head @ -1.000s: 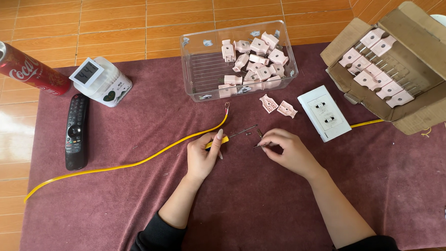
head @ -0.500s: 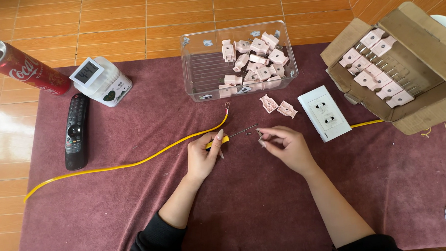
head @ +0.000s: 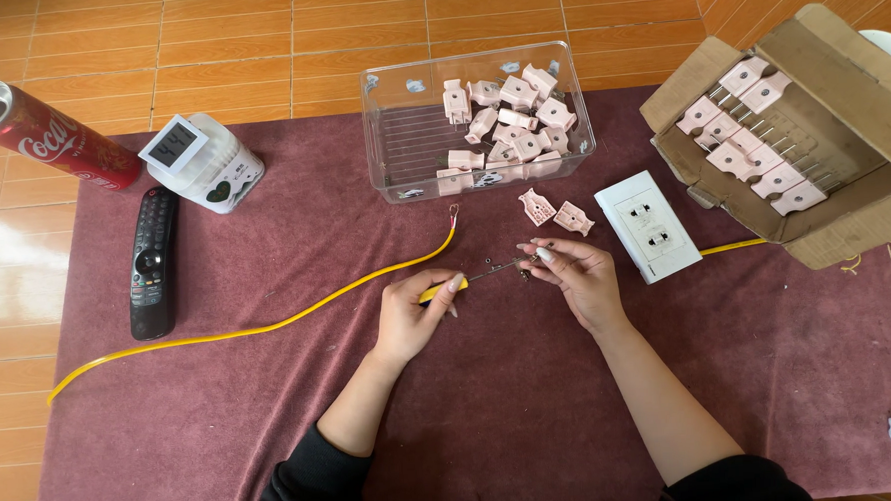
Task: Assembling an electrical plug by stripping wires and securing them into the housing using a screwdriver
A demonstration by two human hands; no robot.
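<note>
Since the earlier frame, both of my hands have shifted a little toward each other, and the small screwdriver now spans the gap between them. My left hand [head: 413, 307] rests on the dark red cloth-covered table [head: 223, 441], its fingers clamped on the yellow handle of the small screwdriver [head: 445, 287]. The thin metal shaft points right, toward my right hand [head: 579, 275]. The right fingers are pinched together on a tiny metal part at the shaft's tip; it is too small for me to tell what it is.

A long yellow wire [head: 298, 312] curves across the table from the left edge, its bare end lying just above my left hand. Two loose pale pink plastic plug halves [head: 556, 212] lie just above my right hand, beside a white rectangular wall socket [head: 648, 226]. Behind them stands a clear plastic bin [head: 401, 142] holding more pink plugs. An open cardboard box [head: 841, 123] of pink plugs sits at the right. At the left lie a black remote control [head: 152, 261], a white digital clock [head: 201, 163] and a red drinks can [head: 45, 135].
</note>
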